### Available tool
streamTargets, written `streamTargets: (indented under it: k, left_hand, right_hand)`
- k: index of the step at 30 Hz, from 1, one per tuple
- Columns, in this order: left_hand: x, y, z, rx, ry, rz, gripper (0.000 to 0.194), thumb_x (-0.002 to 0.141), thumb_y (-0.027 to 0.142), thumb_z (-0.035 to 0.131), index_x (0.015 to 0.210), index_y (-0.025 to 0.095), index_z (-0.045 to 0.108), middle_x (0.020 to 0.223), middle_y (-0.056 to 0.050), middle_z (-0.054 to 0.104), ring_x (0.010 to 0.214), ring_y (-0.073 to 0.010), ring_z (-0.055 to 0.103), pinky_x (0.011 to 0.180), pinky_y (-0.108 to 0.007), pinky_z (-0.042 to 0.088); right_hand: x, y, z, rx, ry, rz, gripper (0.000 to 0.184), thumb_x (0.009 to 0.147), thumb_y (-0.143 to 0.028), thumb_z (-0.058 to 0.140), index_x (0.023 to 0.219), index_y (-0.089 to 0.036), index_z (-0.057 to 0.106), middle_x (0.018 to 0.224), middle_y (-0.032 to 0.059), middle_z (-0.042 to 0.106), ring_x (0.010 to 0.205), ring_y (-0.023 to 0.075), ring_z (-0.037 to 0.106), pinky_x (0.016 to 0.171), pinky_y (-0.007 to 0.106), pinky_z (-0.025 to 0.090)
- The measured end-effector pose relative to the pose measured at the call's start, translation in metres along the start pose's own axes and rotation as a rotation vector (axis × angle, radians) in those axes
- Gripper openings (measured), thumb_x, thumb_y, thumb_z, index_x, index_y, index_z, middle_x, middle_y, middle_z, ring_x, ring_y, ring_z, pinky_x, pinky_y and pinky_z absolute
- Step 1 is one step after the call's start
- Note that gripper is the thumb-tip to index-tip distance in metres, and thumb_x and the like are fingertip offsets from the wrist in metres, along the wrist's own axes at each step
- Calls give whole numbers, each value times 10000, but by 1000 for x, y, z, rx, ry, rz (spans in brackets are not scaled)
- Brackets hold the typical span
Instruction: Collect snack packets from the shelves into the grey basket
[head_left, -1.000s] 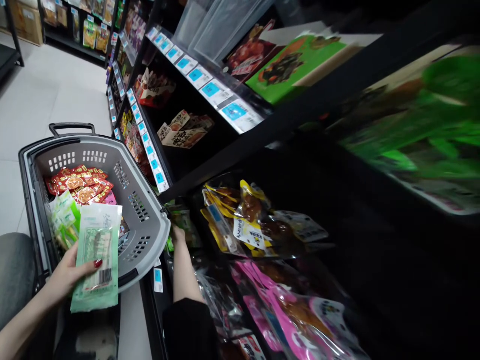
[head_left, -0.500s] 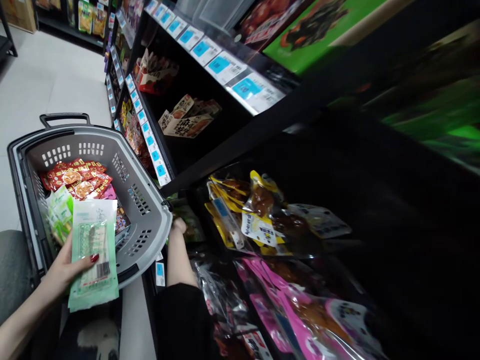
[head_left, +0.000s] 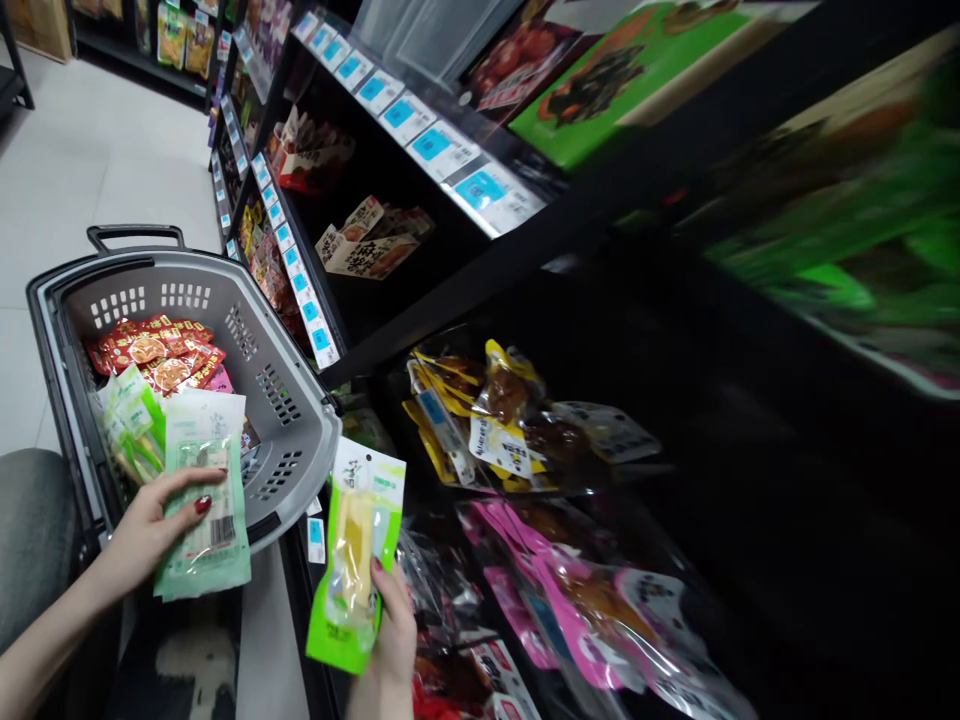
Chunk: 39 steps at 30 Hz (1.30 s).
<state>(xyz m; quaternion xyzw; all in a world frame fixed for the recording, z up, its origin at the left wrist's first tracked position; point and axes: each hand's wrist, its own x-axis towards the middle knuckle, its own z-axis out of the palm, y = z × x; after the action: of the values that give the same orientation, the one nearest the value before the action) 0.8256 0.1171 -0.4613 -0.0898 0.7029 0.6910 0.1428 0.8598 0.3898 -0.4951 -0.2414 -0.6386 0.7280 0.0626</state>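
Observation:
My left hand grips a pale green snack packet with a barcode, held over the near side of the grey shopping basket. In my right hand is a bright green and white snack packet, upright, its clear window showing yellowish sticks. That hand is in front of the shelf, just right of the basket. Red snack packets lie inside the basket. Beside them are green and white packets, partly behind the pale green one, and a bit of pink packaging.
Black shelving fills the right side, with price tags along its edge. Yellow-edged packs and pink-edged packs sit on the lower shelf. Small snack boxes stand higher up. Pale floor tiles run along the left.
My right hand has come out from the lower shelf with a bright green and white packet. My left hand has shifted slightly right and up with its pale green packet, one more finger now across it.

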Motion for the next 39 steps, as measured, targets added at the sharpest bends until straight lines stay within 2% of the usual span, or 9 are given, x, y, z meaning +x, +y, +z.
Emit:
streamTargets:
  k: [5,11,15,18,23,27,32,36,39]
  left_hand:
    - [1,-6,2,41,-20,65,385,820,489,482,1079,271,664,1202,-61,626,1183,-270,484,1072,-424,264]
    - [-1,-14,2,-220,1,77,635,668,706,534,977,176,698,1024,-100,682,1074,-315,531,1014,-416,346]
    - [-4,-12,7,-599,59,-171,444,645,521,699,896,156,674,844,-48,700,869,-235,623,846,-321,470]
    - [-3,-13,10,-680,95,-219,401,596,420,771,871,153,656,789,-24,701,764,-192,635,748,-275,490]
    - [1,-15,11,-573,-75,-152,476,622,456,743,943,117,650,839,-71,711,743,-212,638,673,-289,505]
    - [0,-16,12,-311,-57,44,574,709,454,666,1188,159,549,1154,-98,633,1060,-274,572,935,-360,442]
    - [-7,-14,18,-63,177,236,838,825,409,526,1446,249,-15,1503,-84,220,1403,-220,125,1151,-381,108]
    - [-14,-7,8,194,134,187,614,875,487,372,1398,185,261,1312,-145,411,1294,-264,313,1112,-441,212]
    - [-13,1,-17,393,316,264,668,859,516,392,1420,204,204,1287,-141,444,1224,-288,360,1065,-498,250]
  right_hand:
    - [-47,-47,80,-547,-272,-189,212,769,-389,578,791,-193,658,695,54,656,638,214,613,574,298,464]
    - [-83,-45,171,-1365,-268,-593,245,794,-116,416,896,-132,638,740,162,646,690,290,610,628,405,446]
    - [-84,-55,165,-1306,-552,-644,321,743,-141,545,1057,-100,600,976,196,638,936,361,571,811,524,416]
    - [-70,-64,141,-1028,-784,-566,164,766,-214,578,928,-204,600,986,93,609,966,279,560,831,425,443]
    - [-37,-42,122,-685,-254,-333,363,784,-427,576,1059,-200,505,1050,99,563,990,244,554,855,385,452]
    - [-28,-23,124,-384,-569,-74,632,719,-473,653,1234,-192,415,1202,106,566,1082,242,557,911,359,453]
    - [-30,-29,130,-254,-648,17,582,702,-363,706,1209,-197,473,1176,74,609,1077,227,572,953,359,428]
    - [-14,-40,141,-236,-761,-48,522,676,-300,723,1153,-196,538,1116,49,641,1023,216,596,900,322,458]
    - [-3,-45,160,-419,-781,-166,466,676,-290,711,1103,-180,559,1062,53,661,980,218,607,850,314,469]
